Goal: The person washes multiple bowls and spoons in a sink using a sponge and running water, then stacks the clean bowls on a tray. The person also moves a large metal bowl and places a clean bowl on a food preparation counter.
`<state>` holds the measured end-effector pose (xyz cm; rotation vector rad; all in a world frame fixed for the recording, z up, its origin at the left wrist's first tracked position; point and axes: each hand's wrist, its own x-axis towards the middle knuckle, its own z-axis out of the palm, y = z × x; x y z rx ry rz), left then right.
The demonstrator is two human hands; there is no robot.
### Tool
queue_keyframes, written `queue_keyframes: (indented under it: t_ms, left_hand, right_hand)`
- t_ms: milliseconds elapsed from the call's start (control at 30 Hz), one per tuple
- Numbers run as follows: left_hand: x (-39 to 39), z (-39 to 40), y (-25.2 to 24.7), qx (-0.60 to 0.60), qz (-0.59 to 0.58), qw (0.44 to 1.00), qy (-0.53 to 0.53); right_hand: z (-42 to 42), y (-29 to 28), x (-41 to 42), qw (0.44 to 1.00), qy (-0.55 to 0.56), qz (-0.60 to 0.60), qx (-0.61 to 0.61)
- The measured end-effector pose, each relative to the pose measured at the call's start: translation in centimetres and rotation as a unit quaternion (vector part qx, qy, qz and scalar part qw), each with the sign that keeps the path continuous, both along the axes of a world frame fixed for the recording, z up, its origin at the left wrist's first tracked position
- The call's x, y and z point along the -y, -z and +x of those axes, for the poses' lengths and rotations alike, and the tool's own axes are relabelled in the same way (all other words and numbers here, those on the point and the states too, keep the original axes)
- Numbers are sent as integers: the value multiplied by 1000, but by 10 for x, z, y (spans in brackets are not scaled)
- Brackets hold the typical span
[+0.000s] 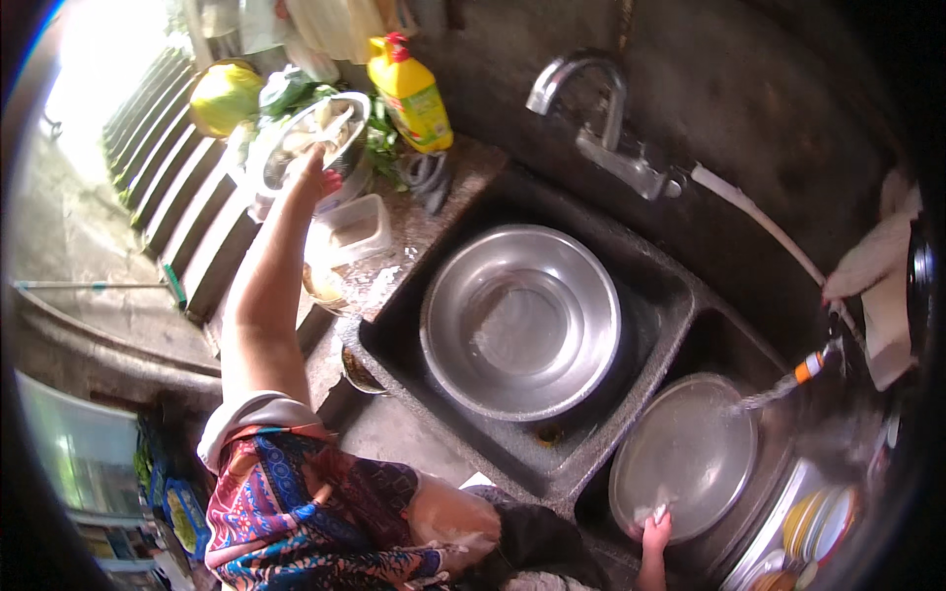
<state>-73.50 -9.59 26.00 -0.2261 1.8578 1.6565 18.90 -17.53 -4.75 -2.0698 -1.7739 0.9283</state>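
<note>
My left hand [314,168] is stretched far to the upper left. It grips the near rim of a white-rimmed colander [360,111] that holds pale vegetable pieces [325,127]; some fingers are hidden. Low on the right, my right hand [655,526] holds the near rim of a wide metal basin [687,451], tilted in the right sink bowl. A stream of water [765,397] from an orange-and-white nozzle [809,367] meets this basin's far side. Another round metal basin [521,321] sits in the left sink bowl, with a little water apparently inside.
A chrome tap [602,111] arches over the dark stone sink [684,299]. Near the colander stand a yellow detergent bottle [414,96], a clear plastic tub [358,229], leafy greens [284,89] and a large yellow-green fruit [224,98]. Stacked plates [817,524] lie at lower right.
</note>
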Motion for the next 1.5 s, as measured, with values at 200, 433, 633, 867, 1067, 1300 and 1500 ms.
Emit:
queue_keyframes:
  t_ms: [200,433,633,867,1067,1300,1500]
  left_hand:
    - [-31,193,139,-72,22,927,368]
    - [-12,352,179,-201,47,737,644]
    - [-2,424,171,-339,17,608,718]
    - [-23,554,133,-312,68,561,764]
    - [-20,638,141,-280,44,527,801]
    - [4,819,150,-56,35,470,880]
    - [76,1036,110,265,68,306,912]
  right_hand:
    - [14,12,-8,994,91,27,-50]
    - [-62,-84,-50,951,-57,300,-47]
    - [-133,-171,-80,887,179,-148,-400]
    - [-184,-95,-66,912,-283,177,-239]
    - [-26,-145,-28,955,-39,193,-222]
    - [215,-158,125,747,496,304,-322]
    - [420,-158,230,578,646,353,-352]
